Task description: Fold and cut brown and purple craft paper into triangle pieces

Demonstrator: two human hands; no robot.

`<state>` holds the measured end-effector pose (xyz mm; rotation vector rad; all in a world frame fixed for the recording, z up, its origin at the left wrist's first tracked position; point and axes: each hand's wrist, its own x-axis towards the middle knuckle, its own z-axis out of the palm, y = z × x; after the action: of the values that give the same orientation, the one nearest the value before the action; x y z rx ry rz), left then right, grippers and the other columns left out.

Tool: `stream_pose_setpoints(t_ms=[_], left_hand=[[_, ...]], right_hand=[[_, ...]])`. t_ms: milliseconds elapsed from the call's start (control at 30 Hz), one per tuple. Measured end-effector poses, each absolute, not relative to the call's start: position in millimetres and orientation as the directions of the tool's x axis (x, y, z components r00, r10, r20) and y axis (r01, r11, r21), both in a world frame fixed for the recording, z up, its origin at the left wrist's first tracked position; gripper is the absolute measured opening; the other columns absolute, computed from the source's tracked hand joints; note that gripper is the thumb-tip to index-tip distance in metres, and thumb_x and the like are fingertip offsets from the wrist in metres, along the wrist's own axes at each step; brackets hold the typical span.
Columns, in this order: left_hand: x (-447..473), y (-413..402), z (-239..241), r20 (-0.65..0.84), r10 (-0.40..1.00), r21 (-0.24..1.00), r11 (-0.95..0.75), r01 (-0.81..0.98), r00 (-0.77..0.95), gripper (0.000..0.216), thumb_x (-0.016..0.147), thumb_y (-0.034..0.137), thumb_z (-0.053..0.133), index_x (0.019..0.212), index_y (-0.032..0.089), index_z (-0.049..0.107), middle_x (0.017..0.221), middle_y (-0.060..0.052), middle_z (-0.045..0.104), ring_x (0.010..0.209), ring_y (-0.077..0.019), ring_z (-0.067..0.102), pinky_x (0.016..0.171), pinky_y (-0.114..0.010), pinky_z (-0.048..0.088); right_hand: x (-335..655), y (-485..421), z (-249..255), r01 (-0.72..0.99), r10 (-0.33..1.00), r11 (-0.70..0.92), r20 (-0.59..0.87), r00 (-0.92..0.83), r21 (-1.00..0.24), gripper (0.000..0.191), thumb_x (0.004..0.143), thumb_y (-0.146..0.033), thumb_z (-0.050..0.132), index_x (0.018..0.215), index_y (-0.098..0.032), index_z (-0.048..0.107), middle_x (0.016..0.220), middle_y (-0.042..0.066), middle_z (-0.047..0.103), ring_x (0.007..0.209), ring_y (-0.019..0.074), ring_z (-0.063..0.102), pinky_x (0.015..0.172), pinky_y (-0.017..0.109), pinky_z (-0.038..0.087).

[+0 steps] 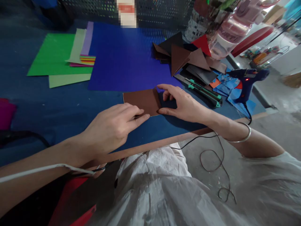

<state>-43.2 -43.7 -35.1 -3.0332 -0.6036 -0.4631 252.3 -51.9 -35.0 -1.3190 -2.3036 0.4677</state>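
A flat brown rectangular piece (141,101), card or leather-like sheet, lies on the blue table in front of me. My left hand (113,125) is closed at its lower left edge, with thumb and forefinger nearly together on it. At the right end, my right hand (182,103) holds the piece between forefinger at the far edge and thumb at the near edge, its other fingers curled. Just beyond is a large dark blue sheet (127,59). A green-and-black utility knife (202,91) with its blade out rests to the right of my right hand.
Brown and black offcuts (180,58) are heaped at the back right, near a clear pinkish bottle (229,34). A blue glue gun (248,83) with a lit red light stands at the right edge, its cord hanging. Green sheets (54,53) lie at the left.
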Motion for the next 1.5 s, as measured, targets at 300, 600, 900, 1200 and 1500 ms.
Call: stream_pose_setpoints(t_ms=[300, 600, 900, 1200, 1500], left_hand=[[-41.2, -45.0, -35.7, 0.312, 0.344, -0.002, -0.932, 0.362, 0.886, 0.055, 0.097, 0.003, 0.033, 0.13, 0.024, 0.072, 0.115, -0.008, 0.078, 0.106, -0.0251, 0.069, 0.09, -0.038, 0.058], [-60.8, -32.8, -19.9, 0.265, 0.55, 0.343, -0.822, 0.455, 0.792, 0.054, 0.099, 0.006, 0.034, 0.124, 0.03, 0.076, 0.122, -0.003, 0.077, 0.112, -0.02, 0.071, 0.102, -0.033, 0.056], [-63.5, -25.4, -27.3, 0.292, 0.342, 0.132, -0.939, 0.317, 0.893, 0.065, 0.096, -0.003, 0.032, 0.134, 0.029, 0.073, 0.12, -0.005, 0.073, 0.104, -0.0187, 0.064, 0.092, -0.032, 0.055], [-66.6, -34.8, -22.8, 0.199, 0.309, -0.016, -0.948, 0.318, 0.93, 0.057, 0.098, 0.002, 0.036, 0.138, 0.025, 0.07, 0.13, -0.007, 0.075, 0.124, -0.0222, 0.068, 0.111, -0.036, 0.053], [-89.9, -30.0, -32.0, 0.184, 0.271, 0.035, -0.962, 0.27, 0.945, 0.071, 0.092, -0.002, 0.036, 0.154, 0.026, 0.057, 0.161, -0.004, 0.059, 0.152, -0.0223, 0.052, 0.128, -0.039, 0.044]], right_hand=[[223.7, -48.2, 3.8, 0.632, 0.85, 0.474, 0.132, -0.509, -0.613, 0.011, 0.097, -0.028, 0.064, 0.102, -0.02, 0.069, 0.092, 0.002, 0.071, 0.08, 0.0162, 0.061, 0.075, 0.032, 0.046], [210.2, -24.0, -0.3, 0.554, 0.668, 0.552, -0.067, -0.741, -0.623, 0.008, 0.086, -0.021, 0.079, 0.087, -0.022, 0.071, 0.08, -0.001, 0.07, 0.073, 0.0155, 0.06, 0.067, 0.03, 0.037], [210.6, -29.9, 6.3, 0.593, 0.665, 0.545, -0.125, -0.736, -0.593, 0.005, 0.093, -0.023, 0.072, 0.094, -0.019, 0.07, 0.092, 0.002, 0.073, 0.08, 0.0157, 0.062, 0.071, 0.029, 0.037], [211.9, -32.0, 6.0, 0.591, 0.674, 0.542, -0.111, -0.731, -0.598, 0.005, 0.093, -0.022, 0.072, 0.095, -0.019, 0.068, 0.098, 0.003, 0.073, 0.084, 0.0163, 0.062, 0.076, 0.029, 0.038], [214.4, -32.1, 2.4, 0.578, 0.668, 0.549, -0.098, -0.737, -0.604, 0.006, 0.094, -0.02, 0.069, 0.099, -0.018, 0.069, 0.097, 0.002, 0.072, 0.081, 0.0147, 0.06, 0.073, 0.028, 0.037]])
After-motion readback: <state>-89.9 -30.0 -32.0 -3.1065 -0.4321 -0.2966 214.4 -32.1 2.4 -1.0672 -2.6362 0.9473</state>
